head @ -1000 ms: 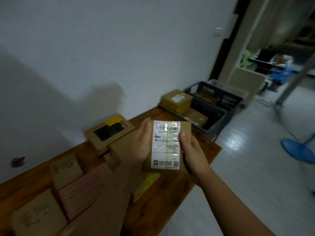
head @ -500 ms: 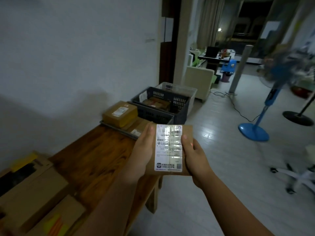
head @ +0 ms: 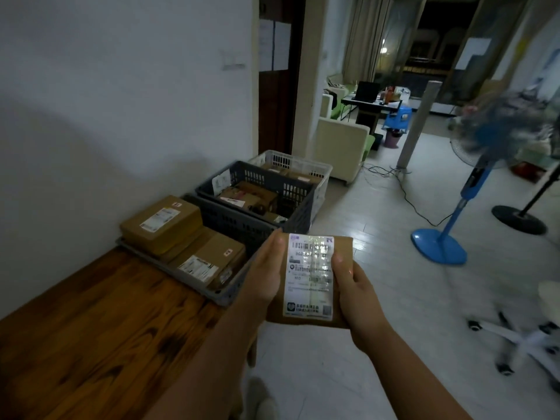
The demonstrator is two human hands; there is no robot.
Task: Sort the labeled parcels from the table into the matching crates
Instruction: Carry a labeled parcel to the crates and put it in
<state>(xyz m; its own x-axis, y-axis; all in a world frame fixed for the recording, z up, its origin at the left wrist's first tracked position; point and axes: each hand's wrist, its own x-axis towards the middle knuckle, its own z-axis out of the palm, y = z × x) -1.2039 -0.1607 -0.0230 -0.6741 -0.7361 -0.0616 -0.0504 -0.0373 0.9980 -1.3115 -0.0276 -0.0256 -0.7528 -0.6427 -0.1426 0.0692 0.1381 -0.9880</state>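
Holding one labeled parcel point(head: 309, 283) between left hand point(head: 264, 277) and right hand point(head: 355, 294); facing three part-filled crates point(head: 291, 193); drop not yet made.

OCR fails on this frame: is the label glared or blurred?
Head view: dim overall; glare washes out the top and middle of the shipping label on the parcel; its bottom print is clearer; the blue fan at right is motion-blurred.
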